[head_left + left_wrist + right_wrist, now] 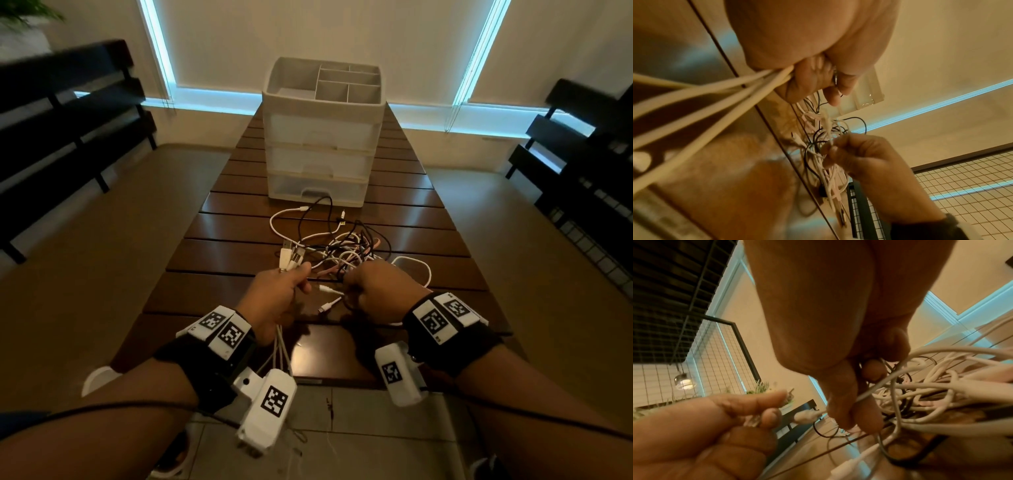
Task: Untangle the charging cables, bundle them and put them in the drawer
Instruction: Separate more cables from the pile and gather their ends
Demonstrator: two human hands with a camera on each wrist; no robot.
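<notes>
A tangle of white, black and pinkish charging cables lies on the slatted wooden table. My left hand grips a bunch of white cable ends, plugs sticking up past the fist and cords trailing below it. My right hand pinches strands at the near edge of the cable tangle, with a white cable running between its fingers. A white three-drawer unit stands beyond, all drawers closed.
An open divided tray tops the drawer unit. Dark benches flank the table on both sides. Loose cable loops reach almost to the bottom drawer. A wire grid panel stands at the right.
</notes>
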